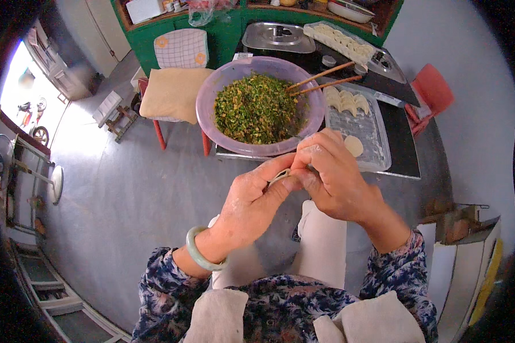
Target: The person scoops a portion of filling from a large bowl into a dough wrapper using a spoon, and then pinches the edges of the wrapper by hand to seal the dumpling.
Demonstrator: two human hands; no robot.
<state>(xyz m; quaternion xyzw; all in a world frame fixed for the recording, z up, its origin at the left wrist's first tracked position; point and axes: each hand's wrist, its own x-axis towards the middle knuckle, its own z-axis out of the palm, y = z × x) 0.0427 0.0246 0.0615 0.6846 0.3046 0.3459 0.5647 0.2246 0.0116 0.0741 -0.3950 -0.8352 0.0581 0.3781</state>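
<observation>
My left hand (253, 199), floury and with a jade-coloured bangle at the wrist, holds a folded dumpling wrapper (280, 175) between thumb and fingers. At the wrapper's right end my right hand (332, 176) pinches the edge; my fingers hide most of it. Just beyond my hands stands a translucent purple plastic basin (206, 124) with chopped green and yellow filling (257, 107), and two wooden chopsticks (322, 77) lean in it. To the right, a floured clear tray (380, 141) holds several dumplings (347, 102) at its far end and a round wrapper (353, 146) near my right hand.
Behind the basin, a steel lid (279, 37) and a second tray of dumplings (339, 40) lie on the black table (401, 158). A cloth-covered chair (171, 92) stands left of the basin, a red chair (433, 88) at the right. Cardboard boxes (455, 253) stand at lower right.
</observation>
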